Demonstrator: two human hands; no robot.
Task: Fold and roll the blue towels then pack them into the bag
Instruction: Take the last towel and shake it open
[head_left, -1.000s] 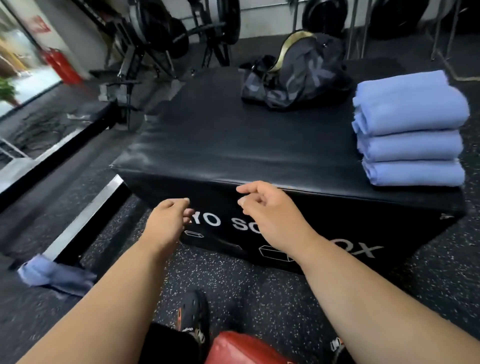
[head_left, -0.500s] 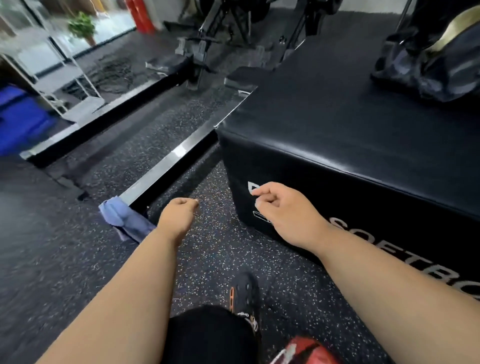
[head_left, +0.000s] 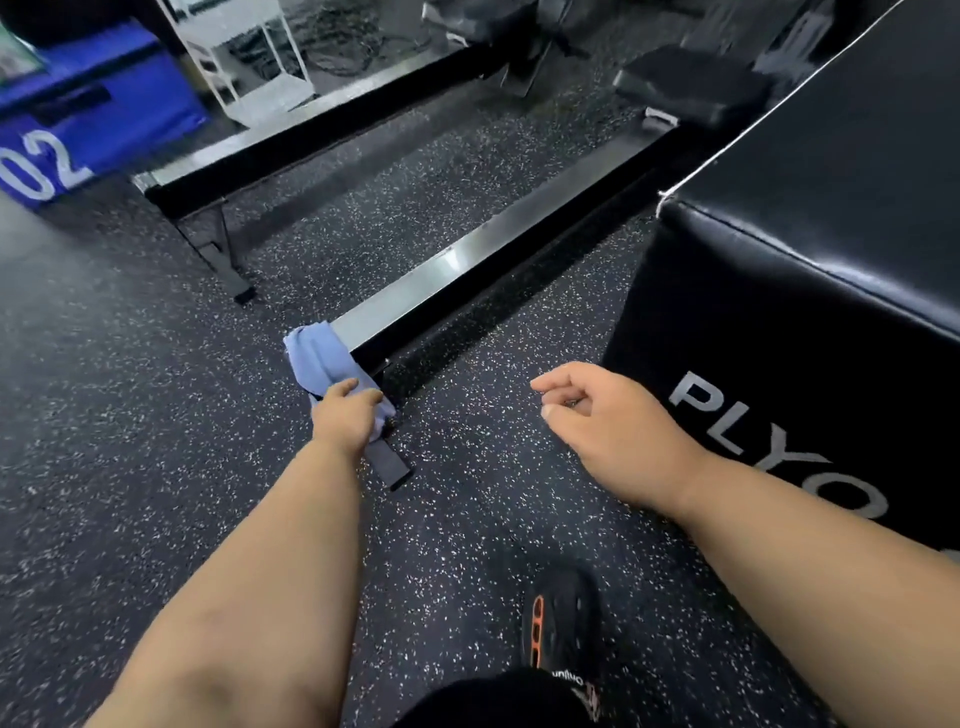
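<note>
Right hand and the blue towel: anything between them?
Head view: only bare speckled floor lies between the right hand and the blue towel, apart from the left hand, which rests on the towel.

The speckled floor (head_left: 130, 415) carries a black plyo box (head_left: 810, 291), 2 low steel rails (head_left: 467, 260), a blue block (head_left: 88, 119) marked 02, and a crumpled towel (head_left: 324, 358) at the nearer rail's end.
</note>
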